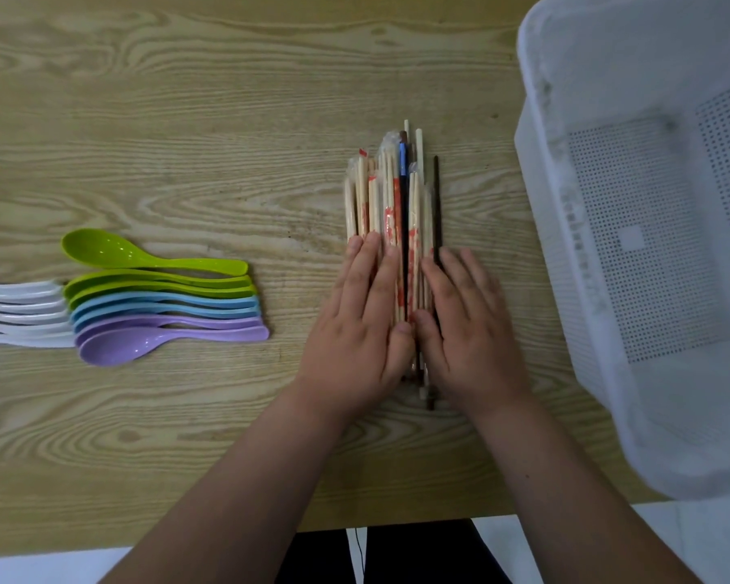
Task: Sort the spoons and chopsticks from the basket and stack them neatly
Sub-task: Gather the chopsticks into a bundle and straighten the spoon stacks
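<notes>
I see both hands lying flat on the chopsticks [390,196], with fingers straight and nothing gripped. The left hand [359,330] covers the left part of the bundle and the right hand [468,330] covers the right part. They are side by side, and the thumbs almost meet over the middle of the bundle. The fingertips point away from me.

The chopsticks lie together in one bundle on the table [186,120], pointing away from me, in the middle-right of my view. Most are pale wood in clear wrappers with red print. A few are dark and one has a blue part. Their far ends are not level, and some reach further than others. The near ends come out a little behind the hands.

The basket [607,56] is white with a perforated floor and stands at the right, just beside the bundle but not touching it.

The spoons are well apart from the bundle, at the left. The green spoons [144,257] are farthest from me, then the blue spoons [165,303], and the purple spoons [144,343] are nearest. They are nested in a row, with bowls to the left and handles to the right. The white spoons [18,314] are packed at the left edge, partly out of view.
</notes>
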A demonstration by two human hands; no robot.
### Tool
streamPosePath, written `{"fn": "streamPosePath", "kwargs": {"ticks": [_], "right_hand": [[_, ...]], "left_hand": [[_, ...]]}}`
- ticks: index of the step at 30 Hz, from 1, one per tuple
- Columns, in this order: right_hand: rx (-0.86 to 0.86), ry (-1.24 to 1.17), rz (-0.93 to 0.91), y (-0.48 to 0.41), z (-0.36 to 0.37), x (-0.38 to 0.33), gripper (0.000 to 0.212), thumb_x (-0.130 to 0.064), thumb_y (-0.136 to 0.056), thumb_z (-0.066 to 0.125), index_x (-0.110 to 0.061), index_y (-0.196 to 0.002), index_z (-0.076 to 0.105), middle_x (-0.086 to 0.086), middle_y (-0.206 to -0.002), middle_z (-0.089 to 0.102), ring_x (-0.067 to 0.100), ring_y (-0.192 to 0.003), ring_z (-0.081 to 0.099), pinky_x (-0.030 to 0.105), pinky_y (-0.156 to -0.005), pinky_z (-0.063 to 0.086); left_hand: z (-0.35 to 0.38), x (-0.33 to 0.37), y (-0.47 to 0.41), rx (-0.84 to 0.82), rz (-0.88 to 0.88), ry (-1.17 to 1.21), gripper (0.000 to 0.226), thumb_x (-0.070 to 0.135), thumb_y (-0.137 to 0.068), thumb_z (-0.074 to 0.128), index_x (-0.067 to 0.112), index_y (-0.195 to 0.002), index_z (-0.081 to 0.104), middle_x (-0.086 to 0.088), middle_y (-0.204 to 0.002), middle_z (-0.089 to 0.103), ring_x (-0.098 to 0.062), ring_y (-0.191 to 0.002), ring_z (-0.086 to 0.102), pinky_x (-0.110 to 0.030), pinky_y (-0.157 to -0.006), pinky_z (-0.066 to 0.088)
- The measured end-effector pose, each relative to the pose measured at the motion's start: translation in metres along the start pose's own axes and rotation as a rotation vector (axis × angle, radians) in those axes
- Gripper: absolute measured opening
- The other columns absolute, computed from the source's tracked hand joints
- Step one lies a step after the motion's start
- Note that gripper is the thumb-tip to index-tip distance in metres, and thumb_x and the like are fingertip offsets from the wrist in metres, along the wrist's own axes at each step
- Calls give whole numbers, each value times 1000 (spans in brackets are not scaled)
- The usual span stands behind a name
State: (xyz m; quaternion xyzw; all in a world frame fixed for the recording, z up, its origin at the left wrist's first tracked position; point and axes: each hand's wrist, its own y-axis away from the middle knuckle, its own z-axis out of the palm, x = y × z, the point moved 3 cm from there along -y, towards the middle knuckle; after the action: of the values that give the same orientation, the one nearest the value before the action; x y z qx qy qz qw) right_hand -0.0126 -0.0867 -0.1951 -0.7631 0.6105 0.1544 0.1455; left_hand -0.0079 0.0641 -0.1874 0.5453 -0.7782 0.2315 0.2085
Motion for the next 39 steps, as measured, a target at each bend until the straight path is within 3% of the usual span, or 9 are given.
{"fn": "streamPosePath", "kwargs": {"ticks": [3,7,10,15,19,25,29,34,39], "right_hand": [[-34,-59,-34,-7,2,-2,55,-36,-104,36,-7,-151,40,10,-160,36,23,-152,25,52,-122,22],[-4,-167,-126,-7,-5,2,43,-28,-102,50,-6,-139,53,16,-153,41,29,-143,40,49,-115,38],[-30,-196,-116,0,-14,6,47,-37,-101,52,-8,-138,56,14,-148,40,26,-138,44,46,-109,45],[-293,-88,-236,18,-22,15,96,-70,-87,56,-15,-159,25,7,-168,11,21,-155,11,54,-123,20],[-379,30,-346,26,-24,25,115,-83,-75,56,-21,-162,12,6,-169,0,22,-156,1,45,-126,4],[-331,8,-349,19,-19,36,95,-73,-84,58,-25,-159,25,6,-169,11,22,-155,14,53,-121,24],[-300,-7,-363,21,-17,35,84,-67,-90,53,-24,-158,28,7,-169,12,21,-155,15,50,-122,23],[-311,18,-347,21,-16,32,97,-77,-83,52,-24,-160,23,7,-169,9,21,-155,12,47,-124,17],[-217,-15,-346,23,-13,28,83,-67,-92,52,-21,-157,31,11,-166,19,24,-153,21,50,-122,23]], "left_hand": [[-1,0,0,4,-2,25,66,27,-95,42,-8,-149,34,-26,-159,26,-37,-152,17,-50,-123,21],[-4,-1,1,24,38,26,60,28,-97,44,-8,-145,42,-28,-156,31,-43,-150,19,-57,-120,23],[-9,-1,7,-15,62,2,63,36,-99,46,-4,-146,43,-28,-157,28,-45,-150,17,-60,-118,23],[-20,-7,26,-207,100,21,96,65,-86,61,6,-155,29,-21,-165,11,-38,-154,4,-59,-120,22],[-23,-20,36,-310,208,-77,115,70,-71,73,9,-157,26,-20,-166,10,-38,-154,4,-54,-121,22],[-22,-28,31,-229,258,-111,101,50,-75,83,6,-152,36,-21,-162,24,-36,-152,17,-50,-120,30],[-20,-30,33,-184,291,-144,88,54,-84,72,6,-151,39,-22,-160,27,-36,-151,21,-48,-119,31],[-18,-24,33,-178,273,-157,92,66,-85,66,7,-150,40,-23,-160,27,-38,-151,20,-50,-120,30],[-15,-25,35,-142,251,-127,84,59,-87,67,7,-148,44,-22,-158,31,-37,-150,24,-50,-118,33]]}}
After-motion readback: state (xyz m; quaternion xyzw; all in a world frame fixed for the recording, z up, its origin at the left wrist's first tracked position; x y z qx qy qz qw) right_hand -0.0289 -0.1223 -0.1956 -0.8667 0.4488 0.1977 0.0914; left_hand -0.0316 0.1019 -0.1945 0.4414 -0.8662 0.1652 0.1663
